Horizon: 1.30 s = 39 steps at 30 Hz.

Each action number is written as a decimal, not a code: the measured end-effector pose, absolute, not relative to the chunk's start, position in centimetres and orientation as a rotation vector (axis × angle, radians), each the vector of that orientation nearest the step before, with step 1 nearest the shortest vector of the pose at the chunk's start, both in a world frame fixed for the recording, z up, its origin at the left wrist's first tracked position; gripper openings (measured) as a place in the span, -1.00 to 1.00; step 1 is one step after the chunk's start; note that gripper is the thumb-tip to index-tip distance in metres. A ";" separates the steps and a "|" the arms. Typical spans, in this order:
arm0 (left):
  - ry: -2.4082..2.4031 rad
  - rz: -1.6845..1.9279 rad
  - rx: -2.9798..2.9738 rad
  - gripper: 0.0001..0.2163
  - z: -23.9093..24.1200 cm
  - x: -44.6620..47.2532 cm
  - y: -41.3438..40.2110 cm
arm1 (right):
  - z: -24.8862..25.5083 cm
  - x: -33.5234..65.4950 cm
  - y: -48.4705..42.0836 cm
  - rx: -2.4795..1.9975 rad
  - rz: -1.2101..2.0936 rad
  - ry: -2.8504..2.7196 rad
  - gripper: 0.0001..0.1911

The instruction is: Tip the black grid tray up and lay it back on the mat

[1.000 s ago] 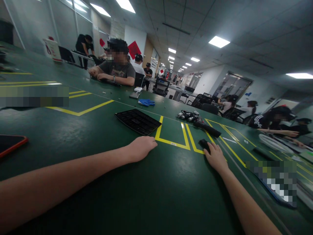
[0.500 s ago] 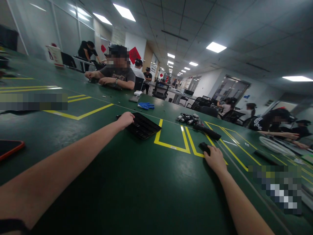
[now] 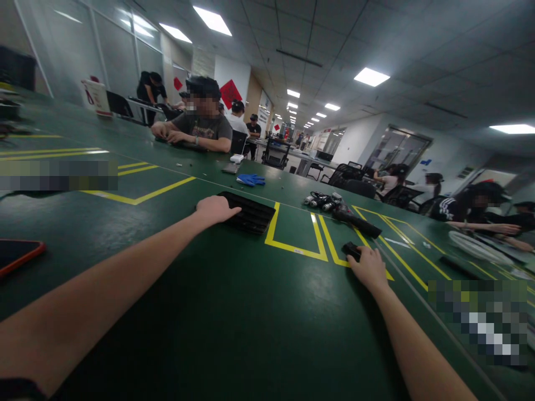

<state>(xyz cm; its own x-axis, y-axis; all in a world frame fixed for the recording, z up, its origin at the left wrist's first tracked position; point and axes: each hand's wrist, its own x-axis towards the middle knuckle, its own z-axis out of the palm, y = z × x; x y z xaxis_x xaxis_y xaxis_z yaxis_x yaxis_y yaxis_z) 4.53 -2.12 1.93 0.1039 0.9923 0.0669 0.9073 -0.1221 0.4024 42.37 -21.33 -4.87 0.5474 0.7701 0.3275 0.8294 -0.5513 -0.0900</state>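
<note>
My left hand (image 3: 216, 209) reaches far forward and rests on the near left corner of a black compartment tray (image 3: 251, 212) on the green table (image 3: 234, 312); its fingers lie over the tray's edge. My right hand (image 3: 368, 266) lies on the table with its fingers curled over a small black object (image 3: 351, 250) beside a yellow floor-tape line. Just beyond the right hand lies a long black tool (image 3: 357, 221) and a cluster of small silver and black parts (image 3: 324, 200).
Blue gloves (image 3: 251, 179) and a small white box (image 3: 236, 158) lie farther back. A red-cased phone (image 3: 19, 253) sits at the left edge. A person (image 3: 200, 123) sits across the table; more people work at the right and in the background.
My left hand has moved forward from the bare table to the black tray and now rests on its near corner. The tray has shifted slightly nearer. My right hand has stayed on the small black object.
</note>
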 end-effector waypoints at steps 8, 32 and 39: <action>1.888 0.218 2.450 -0.32 1.4 5.5 -2.4 | -4.6 41.7 -21.2 -2.426 -0.366 -1.365 -0.62; 0.963 0.892 2.443 -0.67 -1.7 10.3 -10.0 | -3.5 29.4 -21.1 -1.308 0.548 -1.338 -0.49; 0.862 0.834 2.238 -0.66 -2.2 10.8 -12.8 | -3.6 29.2 -21.5 -1.271 0.509 -1.490 -0.44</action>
